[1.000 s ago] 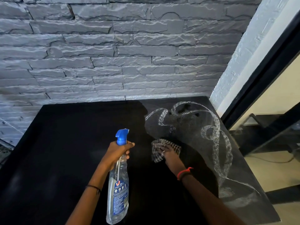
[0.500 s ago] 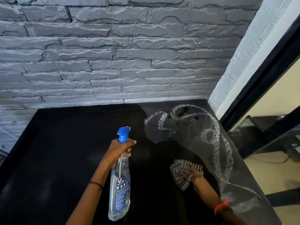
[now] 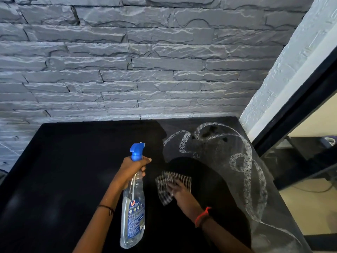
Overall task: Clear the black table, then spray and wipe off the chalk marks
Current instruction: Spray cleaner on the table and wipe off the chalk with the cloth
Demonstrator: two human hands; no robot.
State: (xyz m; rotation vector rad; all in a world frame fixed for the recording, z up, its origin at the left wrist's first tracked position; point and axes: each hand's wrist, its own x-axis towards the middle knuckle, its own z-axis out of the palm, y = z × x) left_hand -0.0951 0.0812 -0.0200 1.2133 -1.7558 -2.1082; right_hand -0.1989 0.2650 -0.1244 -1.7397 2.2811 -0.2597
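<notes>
Gripping the bottle (image 3: 132,207) neck, the left hand (image 3: 134,168) curls round it, label (image 3: 135,218) print unreadable; right hand (image 3: 180,189) presses flat-fingered on the cloth (image 3: 165,189) on the table (image 3: 73,170), chalk marks (image 3: 248,172) beyond and right of its fingertips.

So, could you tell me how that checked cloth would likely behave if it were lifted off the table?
Probably floppy: the checked cloth lies bunched in folds under the right hand. Likely light, since it looks thin. It may cling slightly to the black table, given the wet-looking chalk smears nearby.
</notes>
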